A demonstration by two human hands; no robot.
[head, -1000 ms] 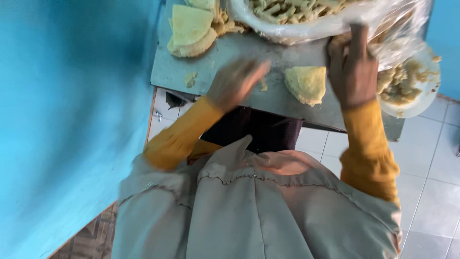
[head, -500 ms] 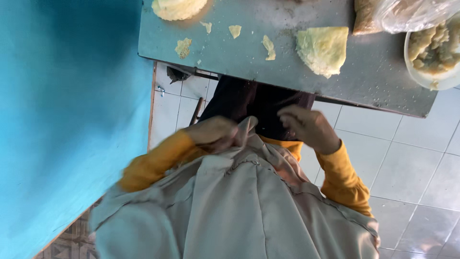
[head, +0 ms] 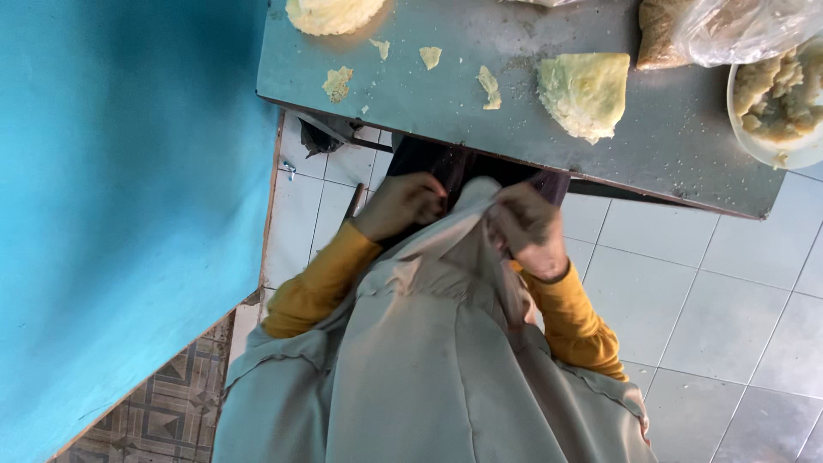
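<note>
Both hands are below the metal table (head: 463, 94), at the front of my grey-green garment (head: 446, 343). My left hand (head: 399, 204) is closed on a fold of the cloth at its tip. Close beside it, my right hand (head: 530, 230) grips the same bunched cloth from the other side. Yellow sleeves cover both forearms. On the table above lies a flattened piece of pale yellow dough (head: 585, 93), with small dough scraps (head: 489, 86) to its left.
Another dough mound (head: 333, 12) sits at the table's top left. A white bowl of lumpy filling (head: 778, 96) and a clear plastic bag (head: 729, 30) stand at the right. A blue wall (head: 129, 197) is on the left; the floor (head: 686, 291) is pale tile.
Both hands left the table and dropped to my garment, then closed together on its cloth. The view shifted down, so less of the table shows.
</note>
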